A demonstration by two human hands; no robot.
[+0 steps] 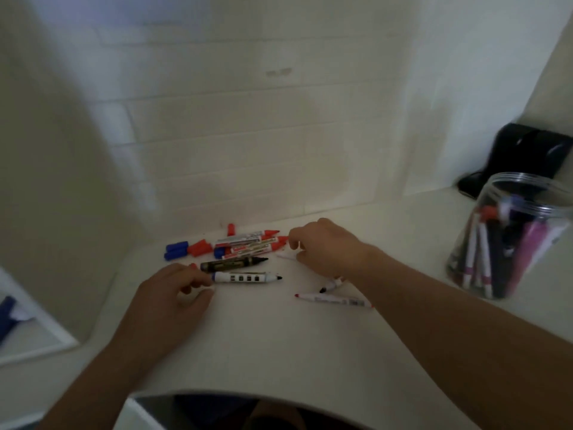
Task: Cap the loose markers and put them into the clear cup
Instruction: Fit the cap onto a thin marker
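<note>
Where right hand [322,246] curls over something blurred, grip indiscernible, left hand [173,293] pinching white marker [248,278], clear cup [514,237] cut off.

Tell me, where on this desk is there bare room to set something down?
Bare desk lies near the front edge, between the two forearms. Another free strip runs between the right hand and the clear cup. It is crowded by the wall, where markers and caps cluster, and beside the left hand.

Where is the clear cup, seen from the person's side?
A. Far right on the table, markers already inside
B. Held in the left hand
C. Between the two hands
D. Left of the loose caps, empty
A: the clear cup stands far right on the table, holding several markers.
</note>
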